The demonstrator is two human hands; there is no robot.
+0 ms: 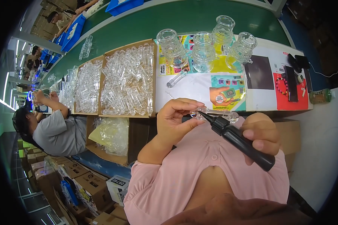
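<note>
Head view: left hand fingertips pinch a small clear plastic tube, light, rigid and likely slippery, while right hand fingers wrap a black nozzle-tipped tool touching it.

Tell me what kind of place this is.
Likely a factory assembly line: cardboard boxes full of clear plastic parts, a long green conveyor belt, and a co-worker seated alongside at the same bench.

Two open cardboard boxes of clear parts sit left on the table; colourful printed sheets lie beside them — brown labelled cartons stacked on the floor below.
</note>
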